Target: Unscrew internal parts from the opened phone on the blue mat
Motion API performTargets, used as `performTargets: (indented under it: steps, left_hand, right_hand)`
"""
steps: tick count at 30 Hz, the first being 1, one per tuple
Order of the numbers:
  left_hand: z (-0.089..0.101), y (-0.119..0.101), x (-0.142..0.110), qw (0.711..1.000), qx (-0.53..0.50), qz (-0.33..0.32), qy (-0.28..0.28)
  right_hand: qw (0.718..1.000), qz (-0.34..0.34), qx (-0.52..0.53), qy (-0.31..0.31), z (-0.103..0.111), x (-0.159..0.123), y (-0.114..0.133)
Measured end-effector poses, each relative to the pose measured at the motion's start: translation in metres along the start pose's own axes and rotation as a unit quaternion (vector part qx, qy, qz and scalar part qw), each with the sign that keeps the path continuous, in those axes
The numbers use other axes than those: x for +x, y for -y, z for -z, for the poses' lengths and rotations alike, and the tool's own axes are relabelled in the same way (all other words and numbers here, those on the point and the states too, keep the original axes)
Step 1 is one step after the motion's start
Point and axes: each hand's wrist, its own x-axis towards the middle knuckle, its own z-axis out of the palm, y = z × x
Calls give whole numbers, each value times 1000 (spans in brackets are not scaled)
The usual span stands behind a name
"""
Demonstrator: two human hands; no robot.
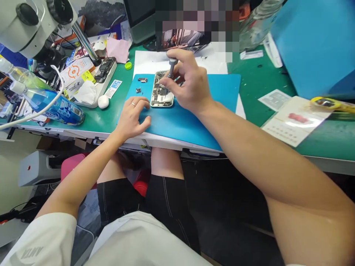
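An opened smartphone (163, 99) lies on a blue mat (177, 125), its inner boards and metal plates bare. Over it, my right hand (191, 85) grips a small screwdriver (172, 65) upright, a fingertip resting on its cap; the tip is hard to make out against the phone. My left hand (134, 116) rests on the mat by the phone's lower left edge, fingers bent and apart, with nothing in them. Left of the phone lie a small metal part (142, 79) and another tiny part (138, 90).
A microscope (41, 22) overhangs the left side. Near it are a blue liquid bottle (55, 105), a white cable (59, 88) and a white round case (103, 101). Behind the mat a phone (183, 38) plays video. A yellow cutter (330, 103) and cards (296, 120) lie right.
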Motion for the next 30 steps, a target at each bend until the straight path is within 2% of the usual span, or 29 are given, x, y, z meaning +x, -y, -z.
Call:
performTargets:
  steps: [14,22,30]
  left_hand:
    - [-4,1,-2,1000,3,-5,4]
    - [-5,-1,0,998,5,27,59]
    - [-5,-5,0,996,26,30,82]
  right_hand:
    - [999,-19,-30,2,4,1,3]
    - [999,-14,-39,-7,2,1,-5]
    - [998,2,-52,-21,3,-3,-5]
